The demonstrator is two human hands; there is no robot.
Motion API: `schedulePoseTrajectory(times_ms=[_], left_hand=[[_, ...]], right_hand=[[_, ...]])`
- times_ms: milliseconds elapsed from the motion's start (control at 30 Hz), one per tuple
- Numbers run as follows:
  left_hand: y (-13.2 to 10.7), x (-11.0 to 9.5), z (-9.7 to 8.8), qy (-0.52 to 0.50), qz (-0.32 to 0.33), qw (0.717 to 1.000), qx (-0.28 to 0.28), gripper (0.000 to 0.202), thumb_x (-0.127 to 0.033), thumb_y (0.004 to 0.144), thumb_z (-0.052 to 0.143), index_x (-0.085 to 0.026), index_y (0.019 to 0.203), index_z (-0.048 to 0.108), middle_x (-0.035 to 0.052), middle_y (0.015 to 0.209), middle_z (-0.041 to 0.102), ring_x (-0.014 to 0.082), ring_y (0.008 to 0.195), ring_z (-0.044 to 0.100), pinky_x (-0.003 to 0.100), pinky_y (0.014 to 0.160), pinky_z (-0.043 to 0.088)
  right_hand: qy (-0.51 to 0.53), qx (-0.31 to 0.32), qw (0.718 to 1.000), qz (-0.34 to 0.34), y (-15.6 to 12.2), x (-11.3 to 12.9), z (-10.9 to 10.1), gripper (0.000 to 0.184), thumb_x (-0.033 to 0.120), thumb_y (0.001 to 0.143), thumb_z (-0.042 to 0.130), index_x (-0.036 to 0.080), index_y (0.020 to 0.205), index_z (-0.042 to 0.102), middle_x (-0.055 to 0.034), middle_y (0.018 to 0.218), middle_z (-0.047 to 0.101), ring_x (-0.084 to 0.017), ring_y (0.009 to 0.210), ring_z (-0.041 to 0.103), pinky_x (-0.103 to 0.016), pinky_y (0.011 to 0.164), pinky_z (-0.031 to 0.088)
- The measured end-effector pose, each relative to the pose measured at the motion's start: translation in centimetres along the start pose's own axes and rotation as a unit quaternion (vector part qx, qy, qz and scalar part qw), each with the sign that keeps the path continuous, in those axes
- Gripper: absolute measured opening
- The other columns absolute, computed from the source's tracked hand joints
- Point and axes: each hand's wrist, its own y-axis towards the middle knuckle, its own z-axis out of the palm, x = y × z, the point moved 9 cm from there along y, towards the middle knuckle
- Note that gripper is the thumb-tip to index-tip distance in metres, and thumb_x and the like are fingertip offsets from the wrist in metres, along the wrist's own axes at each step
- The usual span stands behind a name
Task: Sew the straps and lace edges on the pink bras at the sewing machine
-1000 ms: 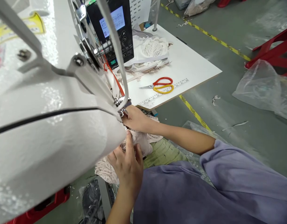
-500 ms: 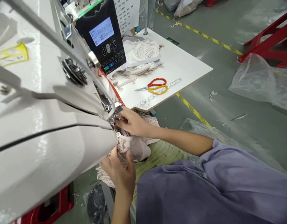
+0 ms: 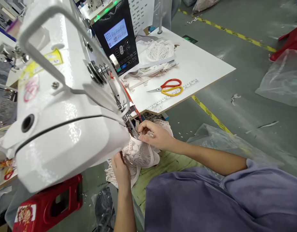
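A white sewing machine (image 3: 63, 122) fills the left of the view. White lace fabric (image 3: 138, 154) hangs under its needle area (image 3: 130, 124). My right hand (image 3: 155, 135) pinches the fabric's edge right beside the needle, fingers closed. My left hand (image 3: 120, 169) grips the lower part of the lace from below the machine head, its fingers partly hidden behind the fabric and the machine.
The machine's black control panel (image 3: 117, 35) is lit. Red and yellow scissors (image 3: 169, 87) lie on the white table (image 3: 206, 69) beside a pile of lace pieces (image 3: 158, 51). A red stool (image 3: 47, 203) stands lower left. Plastic bags (image 3: 283, 80) lie on the grey floor.
The view has shifted, showing more of the machine's head. My right hand slid from the presser foot down onto the lace edge; my left hand moved lower under the machine head.
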Motion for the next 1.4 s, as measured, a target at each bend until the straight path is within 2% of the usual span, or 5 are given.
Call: schedulePoseTrajectory(times_ms=[133,367,867,1067,1400], left_hand=[[-0.5,0.0,-0.8,-0.026,-0.012,0.999,-0.025,0.049,-0.059,0.096,0.041,-0.019,0.108,0.067,0.0081,0.099,0.068,0.0219,0.090,0.064,0.032,0.080,0.049],[-0.9,-1.7,-1.9,-0.061,0.038,0.996,-0.061,0.044,-0.057,0.094,0.049,-0.018,0.101,0.067,0.0068,0.096,0.066,0.0196,0.087,0.061,0.029,0.078,0.049],[-1.2,-2.8,-1.8,-0.089,0.056,0.994,-0.038,0.040,-0.055,0.096,0.052,-0.018,0.100,0.069,0.0057,0.090,0.064,0.0180,0.082,0.058,0.029,0.075,0.047],[-2.4,-2.9,-1.6,-0.078,0.058,0.995,-0.008,0.039,-0.053,0.097,0.050,-0.019,0.103,0.068,0.0057,0.089,0.064,0.0182,0.081,0.058,0.028,0.073,0.046],[-4.4,-2.6,1.1,-0.055,0.048,0.991,0.110,0.039,-0.052,0.098,0.048,-0.019,0.100,0.070,0.0063,0.092,0.065,0.0188,0.084,0.060,0.028,0.075,0.047]], right_hand=[[-0.012,0.002,1.000,-0.012,-0.1,0.8,0.4,0.029,0.045,0.089,0.065,0.019,0.099,0.056,-0.0050,0.097,0.060,-0.017,0.083,0.058,-0.027,0.067,0.045],[-0.026,-0.001,1.000,0.001,0.1,1.2,0.4,0.030,0.045,0.087,0.067,0.019,0.097,0.056,-0.0040,0.094,0.060,-0.017,0.083,0.057,-0.026,0.066,0.045],[0.020,0.008,0.997,0.068,-0.2,0.8,1.4,0.037,0.048,0.085,0.068,0.020,0.100,0.050,0.0006,0.085,0.053,-0.013,0.068,0.047,-0.026,0.061,0.039],[0.101,0.015,0.991,0.089,-0.9,0.3,1.2,0.035,0.046,0.082,0.070,0.017,0.096,0.055,-0.0015,0.089,0.056,-0.016,0.080,0.053,-0.028,0.073,0.044],[0.198,0.080,0.965,0.152,-5.0,0.4,0.2,0.034,0.048,0.087,0.070,0.015,0.097,0.071,-0.0022,0.086,0.065,-0.015,0.076,0.057,-0.026,0.068,0.044]])
